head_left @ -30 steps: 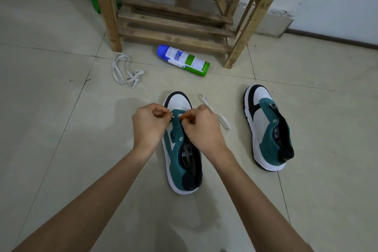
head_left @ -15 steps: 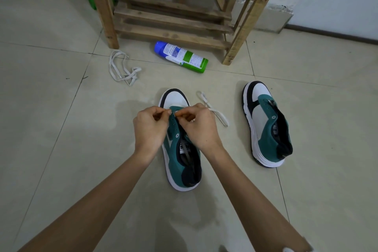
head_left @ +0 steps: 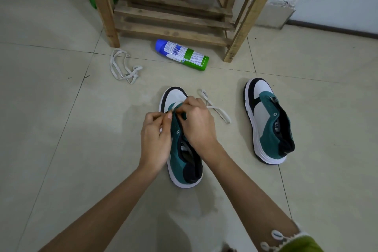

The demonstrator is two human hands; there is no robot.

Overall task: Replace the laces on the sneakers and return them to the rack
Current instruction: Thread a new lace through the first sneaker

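Teal sneaker (head_left: 182,162): left hand (head_left: 154,141) fingers pinch its eyelet edge, right hand (head_left: 199,127) fingers pinch white lace (head_left: 219,113).

Pale tiled floor (head_left: 51,149), grey grout lines. Near sneaker (head_left: 184,170), green & white, lies under left hand (head_left: 155,141) & right hand (head_left: 198,125). Trailing lace (head_left: 218,111) just right of them, second sneaker (head_left: 270,129) further right. Beyond hands: spray can (head_left: 184,55) on its side, loose lace (head_left: 122,67) beyond-left, wooden rack (head_left: 173,18) standing behind.

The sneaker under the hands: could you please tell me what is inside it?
Inside the sneaker a dark lining and a white label show. The left hand and right hand, pinching the white lace, cover the front of its opening.
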